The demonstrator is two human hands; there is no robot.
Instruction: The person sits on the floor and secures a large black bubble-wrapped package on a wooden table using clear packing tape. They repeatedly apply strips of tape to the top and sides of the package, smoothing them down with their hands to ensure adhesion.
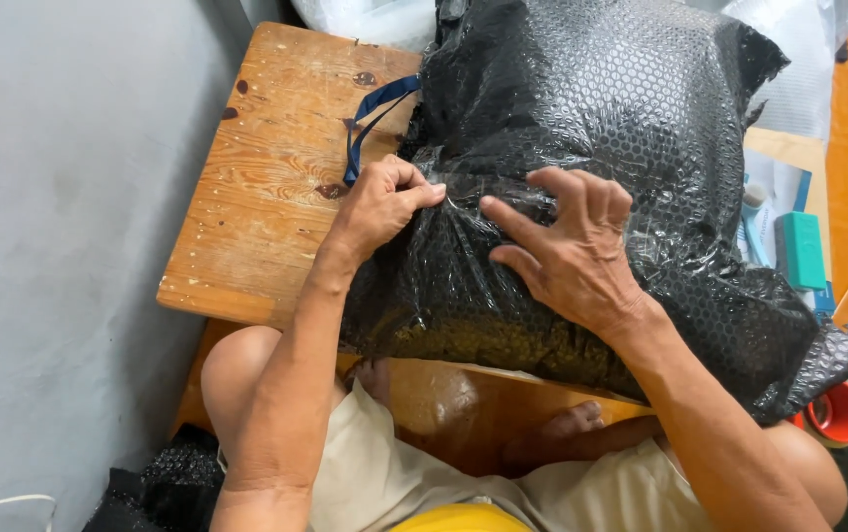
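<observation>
While the bundle wrapped in black bubble wrap lies across the low wooden table, it overhangs the near edge toward the person's lap, and a strip of clear tape runs across the gathered wrap near its middle. Long axis: roughly from upper left to lower right in the head view, the far end up by the table's back edge, the near right corner sagging off the table. Left hand: fingers curled together, thumb and forefinger pinched on the tape and wrap at the seam. Right hand: fingers spread apart, palm down, pressing the wrap flat just beside the left fingertips; not clamped on anything. Judgement on technique: the seam holds best if the right palm keeps the film taut while the left smooths the tape from its centre outward, so no folds are trapped beneath it; pulling too hard could burst bubbles or lift the tape. A dark blue strap pokes out at the bundle's left onto the wood. Beyond, at right, sit a teal box and a red tape roll.
</observation>
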